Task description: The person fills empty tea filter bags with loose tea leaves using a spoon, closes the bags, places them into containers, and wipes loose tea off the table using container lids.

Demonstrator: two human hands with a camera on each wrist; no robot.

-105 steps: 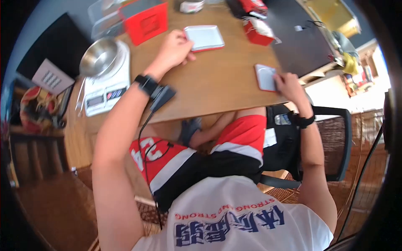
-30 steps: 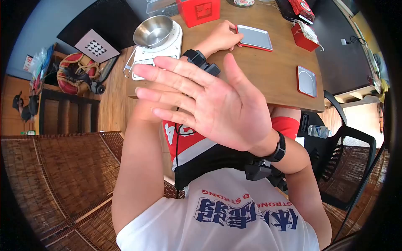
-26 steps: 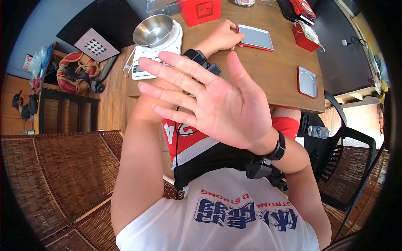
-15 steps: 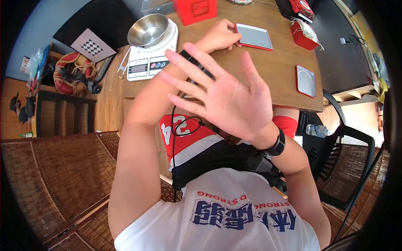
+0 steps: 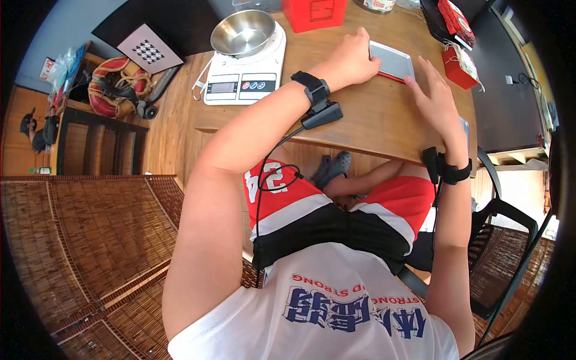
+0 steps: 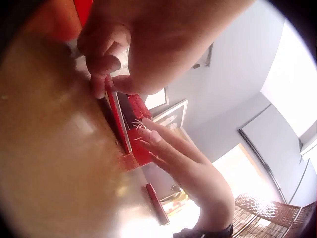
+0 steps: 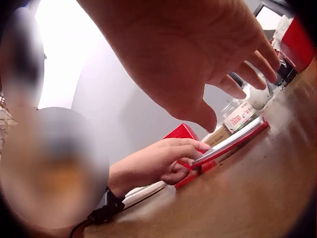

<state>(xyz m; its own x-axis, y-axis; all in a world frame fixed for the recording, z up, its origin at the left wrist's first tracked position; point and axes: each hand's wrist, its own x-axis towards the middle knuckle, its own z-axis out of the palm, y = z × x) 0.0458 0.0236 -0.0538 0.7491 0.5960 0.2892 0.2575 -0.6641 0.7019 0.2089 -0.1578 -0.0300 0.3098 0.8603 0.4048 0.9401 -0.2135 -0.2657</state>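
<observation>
In the head view a shallow red-rimmed tin (image 5: 393, 60) with a silvery inside lies near the back of the table. My left hand (image 5: 354, 60) pinches its left edge between thumb and fingers; the left wrist view shows that tin (image 6: 118, 116) tipped up slightly from the wood. My right hand (image 5: 437, 99) hovers by the tin's right side, fingers spread and holding nothing. Seen from the right wrist, the right palm (image 7: 183, 59) is above the table and the tin (image 7: 237, 141). A second, similar red-edged piece (image 5: 464, 127) sits at the table's right edge, mostly hidden behind my right wrist.
A white kitchen scale (image 5: 246, 78) bearing a steel bowl (image 5: 243, 33) stands at the left. Behind are a red box (image 5: 313, 15) and a jar (image 5: 379, 5). A small red box with white strings (image 5: 461, 66) stands at the right. A black chair (image 5: 504, 240) is beside the table.
My right hand, which was raised palm-out before the head camera, has moved forward to the tin's right side. Earlier still it touched the second piece. The left hand keeps its pinch on the tin.
</observation>
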